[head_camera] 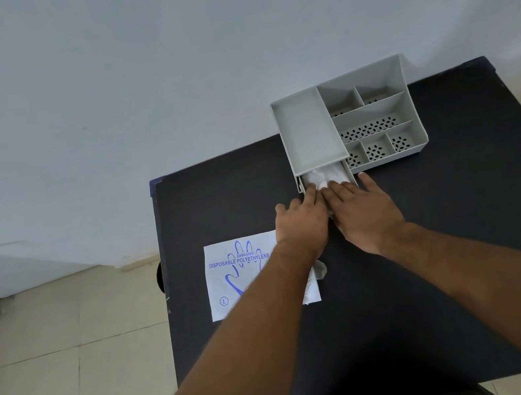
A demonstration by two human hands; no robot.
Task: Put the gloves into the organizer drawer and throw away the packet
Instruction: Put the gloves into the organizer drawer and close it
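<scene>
Now, past the packet (pixel 248 276) lying flat near the table's (pixel 467 230) left edge, I press my left hand (pixel 301 221) and right hand (pixel 364 210), side by side and open-palmed, onto the gloves (pixel 321 177), tucking them evenly into the drawer (pixel 350 174) before sliding it into the organizer (pixel 309 129).

Left hand (pixel 303 221) and right hand (pixel 364 210) side by side, flat, palms down

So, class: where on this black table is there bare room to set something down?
The black table is bare right of the right hand, below the grey plastic organizer, and along the near edge. It is crowded at the open drawer, where both hands meet, and at the white glove packet.
</scene>
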